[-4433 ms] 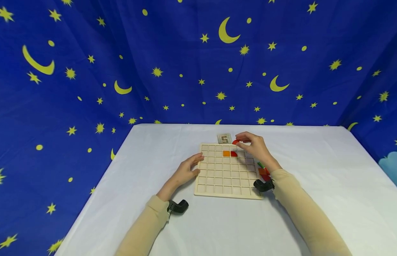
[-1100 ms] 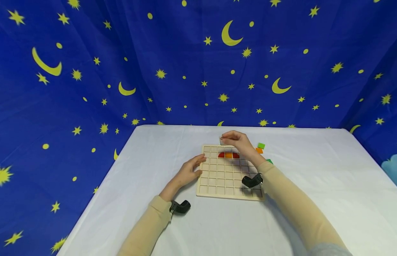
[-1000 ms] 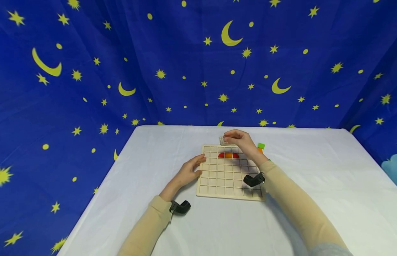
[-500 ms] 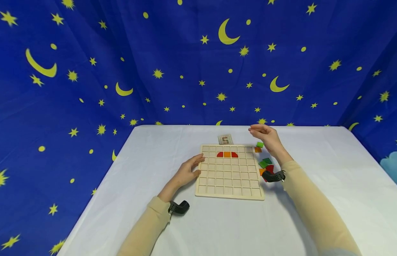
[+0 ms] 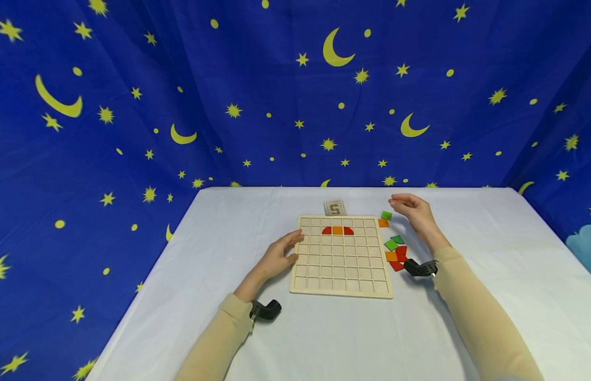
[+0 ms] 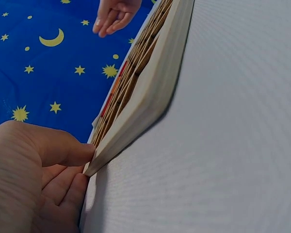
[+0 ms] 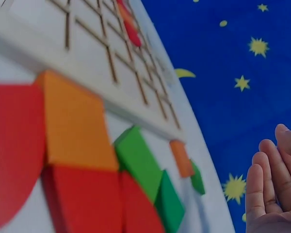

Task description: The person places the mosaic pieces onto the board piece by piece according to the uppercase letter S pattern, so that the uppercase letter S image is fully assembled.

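Observation:
A wooden grid board lies on the table. In its far part, an orange square sits between two red rounded pieces, a left one and a right one. My left hand rests against the board's left edge, thumb and fingers spread apart; the left wrist view shows fingertips touching the rim. My right hand hovers right of the board's far corner, fingers fairly straight and close together, holding nothing. The right wrist view shows that hand apart from the coloured pieces.
Behind the board lies a small gridded card marked with a figure. Right of the board are loose pieces: a green one, an orange one, and a pile of green, orange and red ones. Starry blue cloth hangs behind the table.
The red piece my right hand pinched earlier now lies left of the orange square. That hand passed over the card, then moved right, uncovering the loose pieces. The left hand stayed put.

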Tool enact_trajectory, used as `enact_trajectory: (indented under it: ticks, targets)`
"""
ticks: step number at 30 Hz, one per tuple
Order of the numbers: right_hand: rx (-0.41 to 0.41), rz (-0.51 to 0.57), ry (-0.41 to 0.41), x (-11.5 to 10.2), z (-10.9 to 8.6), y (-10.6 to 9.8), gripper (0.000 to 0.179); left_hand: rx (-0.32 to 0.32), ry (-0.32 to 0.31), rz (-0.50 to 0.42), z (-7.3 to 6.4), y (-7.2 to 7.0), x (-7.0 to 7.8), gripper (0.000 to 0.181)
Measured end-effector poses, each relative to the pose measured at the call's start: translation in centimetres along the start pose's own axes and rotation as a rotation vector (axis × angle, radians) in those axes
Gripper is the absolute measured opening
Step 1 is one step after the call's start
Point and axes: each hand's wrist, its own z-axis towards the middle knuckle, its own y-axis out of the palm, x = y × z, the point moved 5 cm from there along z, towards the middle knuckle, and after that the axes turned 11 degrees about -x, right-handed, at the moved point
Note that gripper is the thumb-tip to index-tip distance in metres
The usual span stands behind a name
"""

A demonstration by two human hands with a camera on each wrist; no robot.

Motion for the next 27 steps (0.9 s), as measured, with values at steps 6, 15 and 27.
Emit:
enact_trajectory:
  ticks: [6, 15, 27]
  targets:
    - [0.032, -0.106, 0.081, 2.3, 0.2, -1.1, 0.053, 0.006, 0.006, 0.000, 0.0, 0.0, 0.1, 0.063]
    - [0.065, -0.188, 0.153, 3.9, 0.1, -1.5, 0.049, 0.003, 0.001, -0.002, 0.0, 0.0, 0.2, 0.063]
    - [0.019, -0.427, 0.149, 4.2, 0.4, -1.2, 0.037, 0.001, 0.014, -0.004, -0.1, 0.0, 0.0, 0.064]
